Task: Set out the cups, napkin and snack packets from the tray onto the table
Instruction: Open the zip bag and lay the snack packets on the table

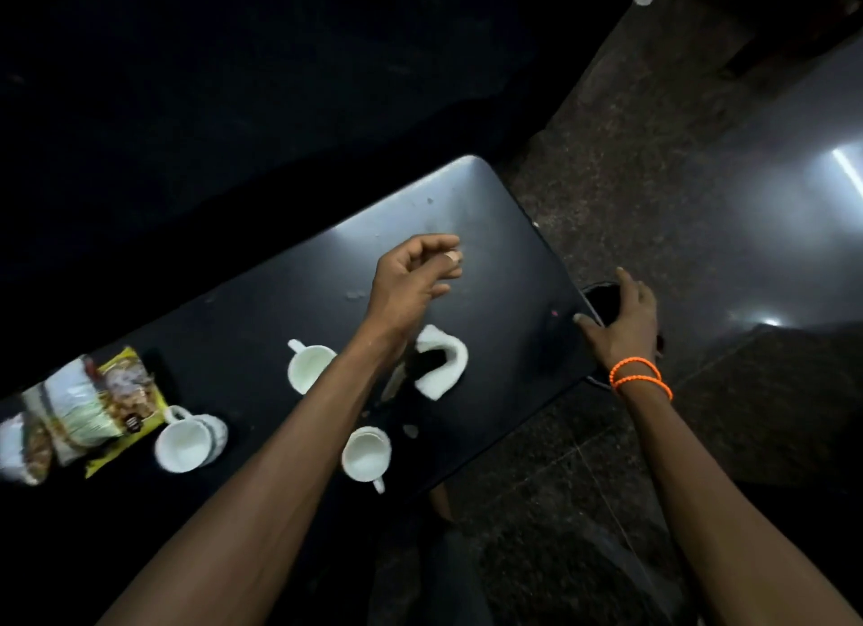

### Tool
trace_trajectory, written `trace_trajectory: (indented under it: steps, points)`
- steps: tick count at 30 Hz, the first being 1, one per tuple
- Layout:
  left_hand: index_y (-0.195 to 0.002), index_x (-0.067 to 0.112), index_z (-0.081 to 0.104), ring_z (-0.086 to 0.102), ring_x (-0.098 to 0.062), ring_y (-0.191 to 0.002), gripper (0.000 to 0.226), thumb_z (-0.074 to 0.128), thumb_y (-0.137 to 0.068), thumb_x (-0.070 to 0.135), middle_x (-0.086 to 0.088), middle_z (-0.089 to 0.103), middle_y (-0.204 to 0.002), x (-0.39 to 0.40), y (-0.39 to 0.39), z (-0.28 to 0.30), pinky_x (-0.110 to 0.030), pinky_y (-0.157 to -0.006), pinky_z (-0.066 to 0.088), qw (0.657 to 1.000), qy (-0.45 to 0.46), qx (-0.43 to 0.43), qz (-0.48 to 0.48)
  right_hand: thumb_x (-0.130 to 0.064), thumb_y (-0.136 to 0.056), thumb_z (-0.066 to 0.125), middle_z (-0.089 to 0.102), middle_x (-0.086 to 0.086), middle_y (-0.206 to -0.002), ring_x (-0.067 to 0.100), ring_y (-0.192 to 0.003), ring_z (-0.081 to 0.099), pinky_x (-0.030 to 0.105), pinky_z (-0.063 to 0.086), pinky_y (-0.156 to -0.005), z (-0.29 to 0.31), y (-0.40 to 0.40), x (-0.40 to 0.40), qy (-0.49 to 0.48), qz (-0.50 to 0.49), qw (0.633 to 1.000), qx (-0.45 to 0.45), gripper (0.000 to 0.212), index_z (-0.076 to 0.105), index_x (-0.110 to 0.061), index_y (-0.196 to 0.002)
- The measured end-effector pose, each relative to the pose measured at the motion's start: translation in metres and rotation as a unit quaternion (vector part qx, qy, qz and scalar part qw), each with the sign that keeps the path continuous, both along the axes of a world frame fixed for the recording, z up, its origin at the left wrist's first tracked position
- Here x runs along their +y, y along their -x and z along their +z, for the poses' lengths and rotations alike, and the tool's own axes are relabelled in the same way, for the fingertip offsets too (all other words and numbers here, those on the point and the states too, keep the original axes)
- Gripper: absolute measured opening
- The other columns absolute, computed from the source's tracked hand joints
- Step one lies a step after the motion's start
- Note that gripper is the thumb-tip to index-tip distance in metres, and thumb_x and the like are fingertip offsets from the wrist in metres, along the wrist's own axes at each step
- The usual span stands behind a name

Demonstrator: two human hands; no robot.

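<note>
The dark table (289, 308) already has most of the things on it; three white cups sit there, one (309, 368) near the middle, one (187, 441) beside the snack packets (88, 415) at the left end, and one (366, 452) close to the near edge; the white napkin (441, 364) lies between the cups and the right end of the table. The left hand (415, 275) hangs above the table past the napkin, with its fingers loosely curled and nothing in it. The right hand (623, 322) is off the right end of the table; its fingers curl over the rim of a dark round thing, which may be the tray (602, 298), though it is too dark to be sure. The tray lies just beside the table's right edge, right under the right hand, so that hand is the nearer one for it; the left hand is nearer the napkin and cups. I think the setting out is nearly done, and I cannot tell if anything is left in the tray.
</note>
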State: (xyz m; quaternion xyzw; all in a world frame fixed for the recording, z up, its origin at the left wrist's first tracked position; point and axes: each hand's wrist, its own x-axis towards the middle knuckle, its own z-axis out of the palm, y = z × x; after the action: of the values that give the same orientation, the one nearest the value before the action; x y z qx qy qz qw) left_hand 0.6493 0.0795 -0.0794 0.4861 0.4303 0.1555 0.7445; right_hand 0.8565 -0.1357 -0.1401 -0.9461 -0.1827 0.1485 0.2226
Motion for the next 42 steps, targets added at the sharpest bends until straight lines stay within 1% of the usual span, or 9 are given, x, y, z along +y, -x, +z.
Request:
trace_trajectory:
  steps: [7, 11, 15, 20, 23, 32, 37, 40, 42]
  points:
    - [-0.099, 0.014, 0.076, 0.070, -0.012, -0.077, 0.017, 0.067, -0.093, 0.001, -0.006, 0.075, -0.090, 0.055, 0.138, -0.002, -0.028, -0.079, 0.054, 0.971, -0.069, 0.102, 0.206, -0.003, -0.082, 0.077, 0.058, 0.028, -0.133, 0.043, -0.117, 0.061, 0.030, 0.042, -0.107, 0.029, 0.097, 0.117, -0.162, 0.100, 0.980, -0.066, 0.061, 0.057, 0.001, -0.139]
    - [-0.100, 0.017, 0.078, 0.069, -0.010, -0.089, 0.020, 0.065, -0.089, 0.007, 0.010, 0.074, -0.090, 0.076, 0.248, -0.020, -0.012, -0.077, 0.050, 0.867, -0.146, 0.266, 0.395, 0.001, -0.081, 0.073, 0.064, 0.023, -0.121, 0.027, -0.089, 0.064, 0.016, 0.047, -0.092, 0.029, 0.181, 0.183, -0.223, 0.143, 0.964, -0.015, 0.050, 0.064, -0.001, -0.131]
    - [-0.107, 0.011, 0.077, 0.067, -0.021, -0.100, 0.023, 0.061, -0.090, 0.011, -0.002, 0.072, -0.104, 0.083, 0.333, -0.044, -0.033, -0.096, 0.053, 0.792, -0.142, 0.349, 0.480, 0.001, -0.083, 0.070, 0.069, 0.019, -0.113, 0.032, -0.086, 0.070, 0.047, 0.059, -0.085, 0.019, 0.280, 0.236, -0.228, 0.234, 0.940, 0.099, 0.039, 0.071, -0.003, -0.122]
    - [-0.114, 0.022, 0.074, 0.059, -0.033, -0.124, 0.029, 0.064, -0.086, 0.022, -0.010, 0.065, -0.128, 0.079, 0.392, -0.071, -0.045, -0.109, 0.038, 0.754, -0.123, 0.437, 0.475, -0.012, -0.085, 0.075, 0.078, 0.011, -0.096, 0.016, -0.080, 0.068, 0.038, 0.060, -0.086, 0.007, 0.388, 0.282, -0.176, 0.317, 0.912, 0.194, 0.022, 0.077, -0.008, -0.107]
    - [-0.124, 0.020, 0.070, 0.054, -0.037, -0.131, 0.038, 0.068, -0.088, 0.034, -0.015, 0.061, -0.136, 0.081, 0.414, -0.084, -0.056, -0.112, 0.037, 0.761, -0.070, 0.455, 0.458, -0.022, -0.086, 0.077, 0.078, 0.012, -0.103, 0.022, -0.091, 0.071, 0.030, 0.055, -0.088, -0.003, 0.436, 0.301, -0.106, 0.343, 0.899, 0.249, 0.032, 0.075, -0.010, -0.115]
    - [-0.126, 0.018, 0.070, 0.065, -0.030, -0.112, 0.047, 0.083, -0.082, 0.030, -0.015, 0.062, -0.129, 0.073, 0.448, -0.103, -0.031, -0.095, 0.051, 0.833, -0.077, 0.378, 0.396, -0.022, -0.073, 0.090, 0.073, 0.015, -0.118, 0.032, -0.110, 0.070, 0.041, 0.058, -0.095, -0.036, 0.514, 0.315, -0.029, 0.307, 0.908, 0.284, 0.057, 0.064, -0.008, -0.120]
    - [-0.122, 0.023, 0.071, 0.064, -0.023, -0.108, 0.043, 0.082, -0.080, 0.026, -0.009, 0.060, -0.130, 0.076, 0.461, -0.106, -0.022, -0.081, 0.047, 0.836, -0.080, 0.379, 0.388, -0.015, -0.074, 0.086, 0.077, 0.011, -0.103, 0.023, -0.087, 0.072, 0.032, 0.060, -0.082, -0.033, 0.511, 0.324, -0.046, 0.280, 0.905, 0.317, 0.045, 0.072, -0.009, -0.117]
    - [-0.119, 0.020, 0.073, 0.063, -0.024, -0.115, 0.039, 0.077, -0.081, 0.015, -0.010, 0.057, -0.135, 0.075, 0.462, -0.106, -0.020, -0.090, 0.043, 0.836, -0.096, 0.400, 0.362, -0.016, -0.072, 0.087, 0.073, 0.003, -0.085, 0.011, -0.065, 0.063, 0.014, 0.051, -0.059, -0.026, 0.474, 0.328, -0.082, 0.242, 0.916, 0.309, 0.038, 0.077, -0.009, -0.108]
    - [-0.121, 0.017, 0.072, 0.061, -0.025, -0.119, 0.039, 0.075, -0.082, 0.014, -0.010, 0.054, -0.139, 0.074, 0.457, -0.103, -0.022, -0.097, 0.041, 0.834, -0.099, 0.410, 0.355, -0.011, -0.071, 0.087, 0.076, 0.005, -0.090, 0.013, -0.069, 0.071, 0.022, 0.059, -0.067, -0.023, 0.441, 0.326, -0.098, 0.200, 0.912, 0.344, 0.037, 0.077, -0.007, -0.107]
